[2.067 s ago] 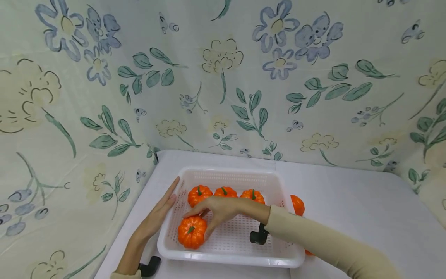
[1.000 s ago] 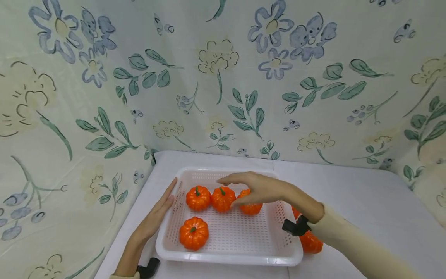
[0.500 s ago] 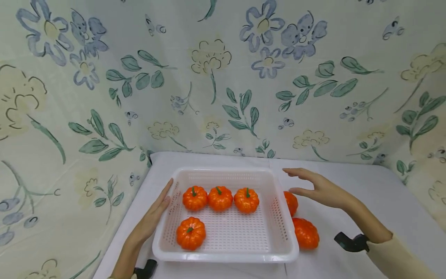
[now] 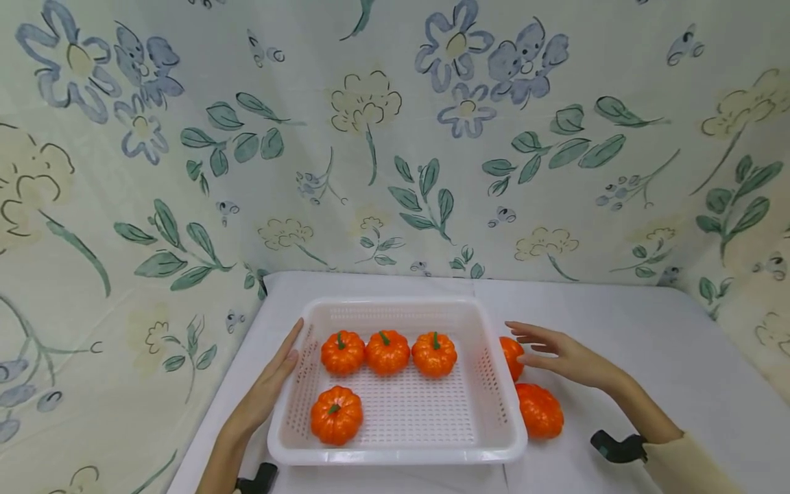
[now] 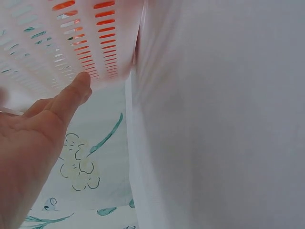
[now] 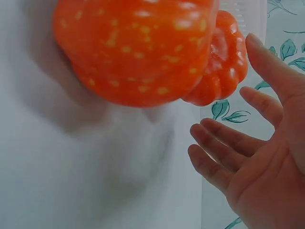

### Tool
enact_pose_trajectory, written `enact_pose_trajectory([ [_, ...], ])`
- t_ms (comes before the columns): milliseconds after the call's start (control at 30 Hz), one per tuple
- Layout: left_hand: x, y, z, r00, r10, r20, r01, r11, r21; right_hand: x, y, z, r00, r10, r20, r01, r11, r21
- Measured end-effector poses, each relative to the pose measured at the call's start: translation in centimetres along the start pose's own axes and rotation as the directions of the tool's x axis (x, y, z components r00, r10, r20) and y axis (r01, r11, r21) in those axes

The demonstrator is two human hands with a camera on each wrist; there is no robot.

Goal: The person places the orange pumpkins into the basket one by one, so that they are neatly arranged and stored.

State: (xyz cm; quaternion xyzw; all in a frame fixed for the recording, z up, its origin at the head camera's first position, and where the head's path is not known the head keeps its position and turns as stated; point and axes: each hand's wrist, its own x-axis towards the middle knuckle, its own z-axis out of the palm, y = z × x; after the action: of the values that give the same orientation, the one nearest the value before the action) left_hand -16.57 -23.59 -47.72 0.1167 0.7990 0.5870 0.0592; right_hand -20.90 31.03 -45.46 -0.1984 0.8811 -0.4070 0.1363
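A white perforated plastic basket (image 4: 398, 456) holds several small orange pumpkins with green stems. Three stand in a row at the back: left (image 4: 343, 353), middle (image 4: 387, 353) and right (image 4: 435, 355). Another pumpkin (image 4: 336, 416) is at the front left. My left hand (image 4: 262, 394) lies with straight fingers along the basket's left side; the left wrist view shows a fingertip at its slotted wall (image 5: 102, 52). Outside the right wall are a far pumpkin (image 4: 511, 357), partly hidden, and a near pumpkin (image 4: 540, 410). My right hand (image 4: 568, 357) hovers with parted fingers beside the far pumpkin, holding nothing.
A white cloth (image 4: 642, 329) covers the table. Floral fabric (image 4: 395, 171) hangs behind it and along the left side. Each wrist wears a black camera mount, such as the right one (image 4: 617, 446).
My right hand let go of the front-left pumpkin, left the basket toward the right, then came down toward the far outside pumpkin. The left hand kept its place at the basket.
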Motion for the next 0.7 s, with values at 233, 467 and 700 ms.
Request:
enact_pose_trajectory([
  [233, 0.0, 0.0, 0.0, 1.000, -0.004, -0.004, 0.004, 1.000, -0.004, 0.5, 0.8, 0.9, 0.998, -0.044, 0.040, 0.042, 0.997, 0.063],
  [467, -0.1, 0.0, 0.1, 1.000, -0.019, -0.005, 0.019, 1.000, -0.005, 0.7, 1.0, 1.1, 0.997, -0.067, 0.030, 0.065, 0.996, 0.061],
  [700, -0.1, -0.1, 0.1, 1.000, -0.015, -0.003, 0.015, 1.000, -0.010, 0.7, 1.1, 1.2, 0.997, -0.077, 0.017, 0.076, 0.994, 0.079],
])
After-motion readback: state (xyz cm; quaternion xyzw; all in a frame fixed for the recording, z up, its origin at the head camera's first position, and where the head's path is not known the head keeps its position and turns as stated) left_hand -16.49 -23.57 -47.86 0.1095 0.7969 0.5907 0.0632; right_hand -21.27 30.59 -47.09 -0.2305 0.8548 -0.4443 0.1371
